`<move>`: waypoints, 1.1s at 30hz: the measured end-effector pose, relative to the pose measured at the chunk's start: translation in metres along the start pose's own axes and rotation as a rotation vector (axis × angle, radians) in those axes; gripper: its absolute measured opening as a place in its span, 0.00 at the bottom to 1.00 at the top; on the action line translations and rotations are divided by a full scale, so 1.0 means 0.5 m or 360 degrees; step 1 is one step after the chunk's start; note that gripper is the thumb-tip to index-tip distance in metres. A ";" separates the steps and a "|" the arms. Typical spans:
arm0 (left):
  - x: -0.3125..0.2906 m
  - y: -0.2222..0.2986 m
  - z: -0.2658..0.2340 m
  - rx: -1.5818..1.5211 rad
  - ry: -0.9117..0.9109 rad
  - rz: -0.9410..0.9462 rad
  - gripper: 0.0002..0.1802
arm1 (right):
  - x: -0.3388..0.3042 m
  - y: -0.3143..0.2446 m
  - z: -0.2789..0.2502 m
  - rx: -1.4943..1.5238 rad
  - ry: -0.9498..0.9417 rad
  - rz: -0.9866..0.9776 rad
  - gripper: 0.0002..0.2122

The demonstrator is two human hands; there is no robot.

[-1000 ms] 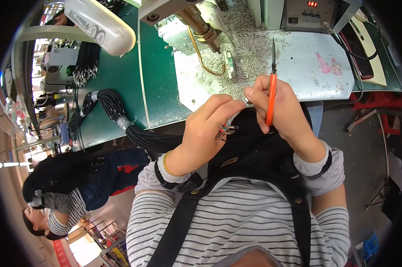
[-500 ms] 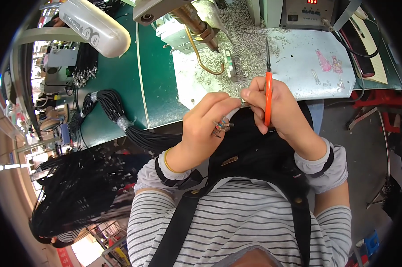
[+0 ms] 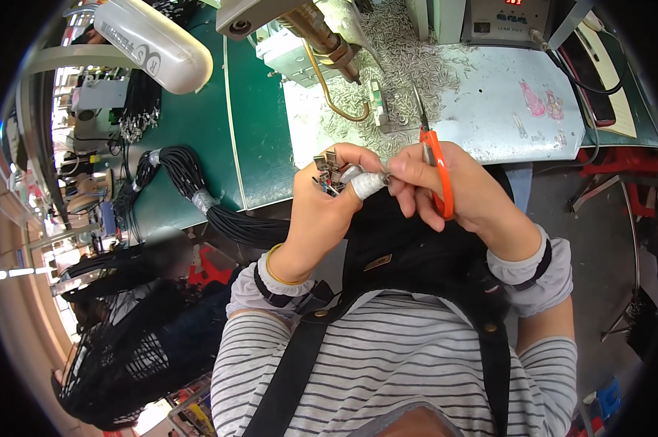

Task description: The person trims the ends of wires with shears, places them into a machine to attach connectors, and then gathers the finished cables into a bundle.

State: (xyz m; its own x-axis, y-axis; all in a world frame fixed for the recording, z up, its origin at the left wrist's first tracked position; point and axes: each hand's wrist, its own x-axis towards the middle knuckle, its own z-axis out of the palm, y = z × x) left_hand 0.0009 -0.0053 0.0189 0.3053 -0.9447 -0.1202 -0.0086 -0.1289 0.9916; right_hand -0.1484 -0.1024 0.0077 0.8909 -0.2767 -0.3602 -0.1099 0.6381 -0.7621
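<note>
My left hand (image 3: 322,207) is closed around several small metal cable connectors (image 3: 329,169) with short coloured wire ends, which stick up between thumb and fingers. White tape (image 3: 369,185) wraps its thumb. My right hand (image 3: 464,178) has orange-handled scissors (image 3: 444,178) hooked in its palm, with the dark blades pointing away toward the metal work plate (image 3: 489,120). Its thumb and index finger pinch at the tip of my taped thumb. A small metallic bit shows there, too small to make out. Both hands are in front of the plate's near edge, above a black apron (image 3: 405,244).
Many tiny metal pieces (image 3: 405,54) litter the plate beneath a press-like machine head (image 3: 329,47). A bundle of black cables (image 3: 187,175) lies on the green table at left, below a white lamp (image 3: 158,47). A black basket (image 3: 147,353) stands lower left, a control box (image 3: 507,25) far right.
My left hand has rolled over, bringing the connectors and taped thumb into view. The scissors have tilted leftward. At lower left, the dark mass has shifted, exposing the basket and something red.
</note>
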 end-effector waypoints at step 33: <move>-0.013 -0.016 0.005 -0.0458 -0.0039 -0.0494 0.11 | 0.007 0.066 0.019 -0.1882 0.0970 -0.1676 0.08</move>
State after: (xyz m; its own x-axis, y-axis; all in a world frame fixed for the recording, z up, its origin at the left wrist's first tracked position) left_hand -0.0037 0.0013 0.0116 0.2287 -0.8817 -0.4126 0.3476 -0.3219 0.8806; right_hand -0.1448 -0.0757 -0.0135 0.5315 -0.5954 0.6026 -0.1200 -0.7571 -0.6422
